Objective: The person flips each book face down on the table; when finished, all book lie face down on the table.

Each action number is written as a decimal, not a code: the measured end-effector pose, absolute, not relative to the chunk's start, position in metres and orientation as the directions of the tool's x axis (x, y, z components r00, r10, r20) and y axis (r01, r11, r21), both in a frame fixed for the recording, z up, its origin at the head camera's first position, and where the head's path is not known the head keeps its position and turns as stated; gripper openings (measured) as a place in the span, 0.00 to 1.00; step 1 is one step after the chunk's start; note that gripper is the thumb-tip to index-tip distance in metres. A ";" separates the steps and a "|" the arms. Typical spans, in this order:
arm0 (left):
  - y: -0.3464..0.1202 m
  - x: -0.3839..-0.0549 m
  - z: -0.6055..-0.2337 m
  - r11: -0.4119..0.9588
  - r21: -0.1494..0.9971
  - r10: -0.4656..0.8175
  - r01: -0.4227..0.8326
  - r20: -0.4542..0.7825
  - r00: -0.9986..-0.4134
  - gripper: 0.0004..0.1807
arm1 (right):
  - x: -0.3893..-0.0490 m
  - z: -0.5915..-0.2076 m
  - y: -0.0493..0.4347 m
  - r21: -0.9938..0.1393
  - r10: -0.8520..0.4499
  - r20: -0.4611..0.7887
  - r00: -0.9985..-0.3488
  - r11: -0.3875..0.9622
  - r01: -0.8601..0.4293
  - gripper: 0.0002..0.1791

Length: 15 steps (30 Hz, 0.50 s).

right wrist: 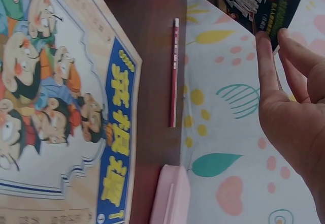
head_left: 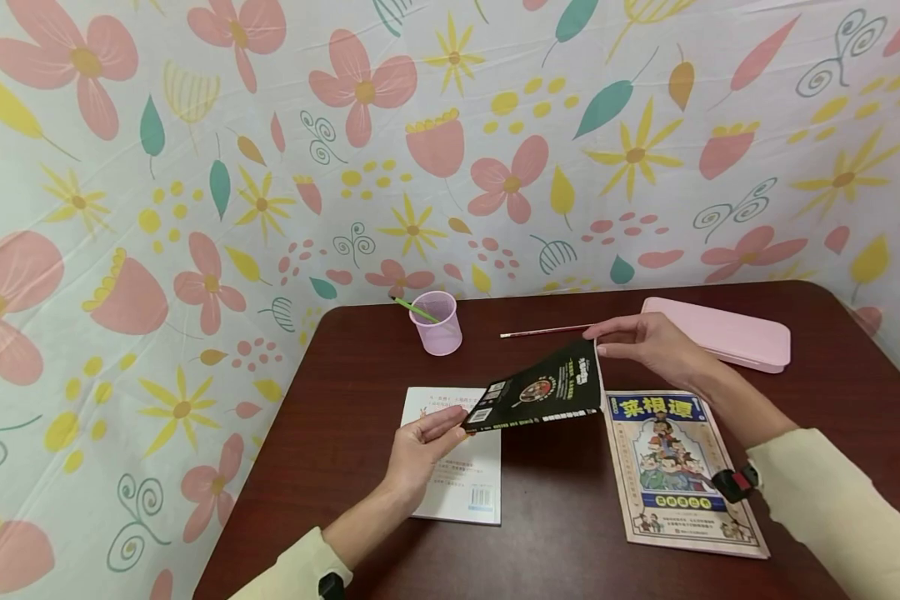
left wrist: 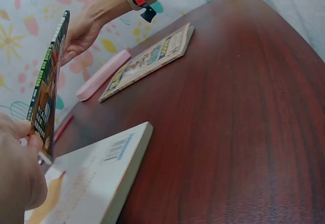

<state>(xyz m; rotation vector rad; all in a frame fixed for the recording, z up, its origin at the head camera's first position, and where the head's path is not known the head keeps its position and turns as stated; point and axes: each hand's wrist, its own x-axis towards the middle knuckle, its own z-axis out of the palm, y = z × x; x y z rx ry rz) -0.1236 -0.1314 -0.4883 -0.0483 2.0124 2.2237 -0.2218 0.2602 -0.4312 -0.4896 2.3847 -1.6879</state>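
A black paperback book (head_left: 537,392) is held in the air over the middle of the tabletop (head_left: 570,517), tilted, back cover up with its barcode toward the near-left corner. The left hand (head_left: 420,450) pinches that near-left corner between thumb and fingers; the right hand (head_left: 645,342) grips the far-right corner with its fingertips. Judging by this, the step in hand is carrying or turning the book between the two lying books. Setting it down would call for lowering it flat into the bare strip between them, keeping both corners level so that it does not flop.

Below the left hand lies a white book (head_left: 461,479), back cover up. To the right lies an illustrated book with a blue title band (head_left: 675,471), flat, just beside the gap. Farther off are a pink pencil case (head_left: 727,333), a red pencil (head_left: 543,332) and a pink cup (head_left: 437,322) holding a green stick, all well apart from the held book.
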 end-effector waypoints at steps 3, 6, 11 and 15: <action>-0.130 -0.120 -0.492 -0.059 0.989 0.068 -0.138 -0.133 -0.989 0.22 | -0.222 -0.437 0.260 -0.935 -0.353 0.000 -0.936 0.331 -0.125 0.21; -0.128 -0.116 -0.495 -0.028 0.989 0.074 -0.145 -0.142 -0.987 0.23 | -0.222 -0.443 0.258 -0.934 -0.344 -0.040 -0.938 0.347 -0.087 0.23; -0.126 -0.108 -0.499 0.013 0.988 0.090 -0.155 -0.156 -0.984 0.23 | -0.222 -0.450 0.254 -0.932 -0.339 -0.057 -0.939 0.356 -0.072 0.24; -0.125 -0.102 -0.499 0.029 0.986 0.097 -0.161 -0.163 -0.982 0.23 | -0.222 -0.453 0.253 -0.937 -0.344 -0.052 -0.938 0.342 -0.074 0.23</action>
